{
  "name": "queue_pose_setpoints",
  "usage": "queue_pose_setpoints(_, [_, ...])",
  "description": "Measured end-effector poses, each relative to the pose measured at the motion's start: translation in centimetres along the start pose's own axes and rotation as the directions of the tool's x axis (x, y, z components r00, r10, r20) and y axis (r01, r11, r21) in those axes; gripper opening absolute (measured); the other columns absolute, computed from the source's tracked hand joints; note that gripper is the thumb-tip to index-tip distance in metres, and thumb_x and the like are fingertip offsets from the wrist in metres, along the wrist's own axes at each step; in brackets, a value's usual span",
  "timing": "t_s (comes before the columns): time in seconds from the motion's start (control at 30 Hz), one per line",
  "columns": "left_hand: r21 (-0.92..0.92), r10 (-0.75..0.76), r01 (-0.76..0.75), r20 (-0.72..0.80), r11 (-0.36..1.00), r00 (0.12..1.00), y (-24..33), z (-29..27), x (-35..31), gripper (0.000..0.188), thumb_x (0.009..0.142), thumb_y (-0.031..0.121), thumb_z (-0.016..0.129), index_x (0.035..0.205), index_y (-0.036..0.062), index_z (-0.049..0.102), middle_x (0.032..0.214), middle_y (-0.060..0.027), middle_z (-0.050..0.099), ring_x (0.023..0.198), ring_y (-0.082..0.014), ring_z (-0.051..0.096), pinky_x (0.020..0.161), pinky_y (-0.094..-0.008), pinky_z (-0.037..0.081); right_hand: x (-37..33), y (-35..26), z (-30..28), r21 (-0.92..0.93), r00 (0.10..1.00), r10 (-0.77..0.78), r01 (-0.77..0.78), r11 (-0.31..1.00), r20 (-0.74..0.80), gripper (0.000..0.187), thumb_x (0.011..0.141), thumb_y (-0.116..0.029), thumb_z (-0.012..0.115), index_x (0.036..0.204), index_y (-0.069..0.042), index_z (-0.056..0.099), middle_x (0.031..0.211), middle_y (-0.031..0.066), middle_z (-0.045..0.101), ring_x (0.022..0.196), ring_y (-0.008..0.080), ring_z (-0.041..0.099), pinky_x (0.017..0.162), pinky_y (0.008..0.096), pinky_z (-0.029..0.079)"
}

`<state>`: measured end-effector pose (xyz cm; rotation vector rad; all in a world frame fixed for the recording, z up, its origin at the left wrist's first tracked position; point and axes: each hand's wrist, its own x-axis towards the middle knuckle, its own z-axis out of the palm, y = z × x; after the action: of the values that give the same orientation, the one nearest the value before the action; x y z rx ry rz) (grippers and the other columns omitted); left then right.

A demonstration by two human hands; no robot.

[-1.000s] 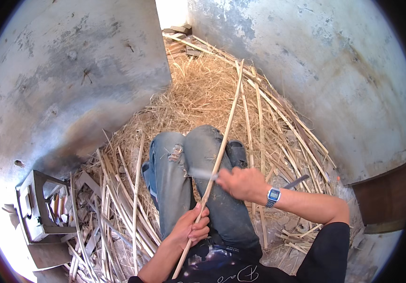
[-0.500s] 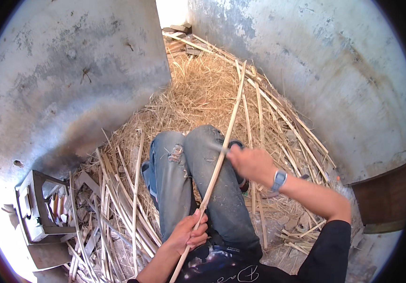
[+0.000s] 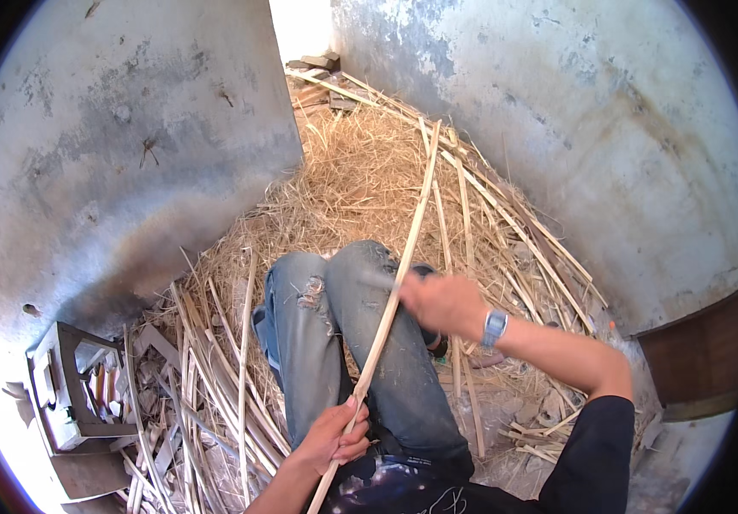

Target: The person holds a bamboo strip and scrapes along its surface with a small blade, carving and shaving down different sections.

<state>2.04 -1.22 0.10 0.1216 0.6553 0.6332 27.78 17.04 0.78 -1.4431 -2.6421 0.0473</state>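
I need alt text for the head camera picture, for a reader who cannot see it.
A seated person in torn jeans holds a long thin cane across the knees, left hand gripping its near end, right hand blurred against its middle. Straw and split canes cover the ground between two grey walls.

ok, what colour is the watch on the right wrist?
Light blue watch, clearest in the head view.

Bright daylight, strongest at the overexposed white gap [image 3: 300, 26] up top between the grey plaster walls [image 3: 129, 163]. Soft shadow along left wall base. Right hand [image 3: 442, 304] motion-blurred. Heavy fisheye bending, black vignette at corners.
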Motion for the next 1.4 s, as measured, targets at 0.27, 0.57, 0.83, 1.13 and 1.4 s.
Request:
queue_pose_setpoints(0.27, [-0.071, -0.032, 0.034, 0.033, 0.997, 0.999, -1.5, -1.0, -2.4, 0.041, 0.114, 0.045, 0.036, 0.096, 0.01, 0.044, 0.055, 0.0061, 0.031, 0.038, -0.0058, 0.03, 0.036, -0.0249, 0.027, 0.8, 5.3, 0.2, 0.036, 0.993, 0.102, -0.105, 0.994, 0.059, 0.038, 0.112, -0.039, 0.039, 0.09, -0.012, 0.054, 0.051, 0.0056, 0.055, 0.04, 0.0252, 0.058, 0.034, 0.0394, 0.044])
queue_pose_setpoints(0.57, [-0.165, -0.058, 0.075, 0.109, 0.983, 0.992, -2.3, -2.2, -3.8, 0.04, 0.114, 0.044, 0.036, 0.098, 0.0083, 0.045, 0.055, 0.0052, 0.031, 0.038, -0.007, 0.03, 0.037, -0.0251, 0.028, 1.2, 8.4, 1.5, 0.023, 0.99, 0.134, -0.133, 0.991, -0.054, 0.038, 0.11, -0.044, 0.042, 0.09, -0.015, 0.053, 0.049, 0.0036, 0.054, 0.039, 0.0226, 0.056, 0.036, 0.0417, 0.044])
queue_pose_setpoints(0.83, [0.086, 0.008, -0.002, -0.065, 0.996, 0.998, -3.6, -2.1, -4.0, 0.042, 0.113, 0.046, 0.041, 0.101, 0.0067, 0.048, 0.055, 0.0031, 0.032, 0.041, -0.0084, 0.031, 0.039, -0.0254, 0.026, -1.8, 0.1, 0.0, 0.047, 0.969, -0.224, 0.23, 0.972, -0.099, 0.034, 0.109, -0.043, 0.047, 0.093, -0.015, 0.058, 0.052, 0.0037, 0.055, 0.041, 0.0246, 0.057, 0.038, 0.04, 0.044])
queue_pose_setpoints(1.13, [0.358, 0.054, 0.02, -0.194, 0.933, 0.98, -3.1, -1.0, -3.7, 0.043, 0.113, 0.046, 0.042, 0.103, 0.0062, 0.052, 0.06, 0.0004, 0.036, 0.045, -0.0096, 0.034, 0.041, -0.0263, 0.027, 1.4, 6.3, 1.6, 0.073, 0.994, 0.098, -0.094, 0.993, -0.051, 0.036, 0.108, -0.046, 0.047, 0.092, -0.015, 0.057, 0.051, 0.0029, 0.052, 0.037, 0.0226, 0.051, 0.034, 0.0395, 0.04])
queue_pose_setpoints(1.4, [0.368, 0.039, 0.04, -0.205, 0.929, 0.978, -3.5, -1.3, -3.9, 0.038, 0.113, 0.045, 0.043, 0.104, 0.0085, 0.052, 0.064, 0.0009, 0.04, 0.048, -0.0097, 0.038, 0.042, -0.0259, 0.029, 0.8, 8.7, 1.9, 0.015, 0.994, 0.103, -0.103, 0.995, -0.018, 0.038, 0.109, -0.048, 0.046, 0.093, -0.015, 0.058, 0.049, 0.0018, 0.05, 0.035, 0.0224, 0.05, 0.033, 0.0398, 0.039])
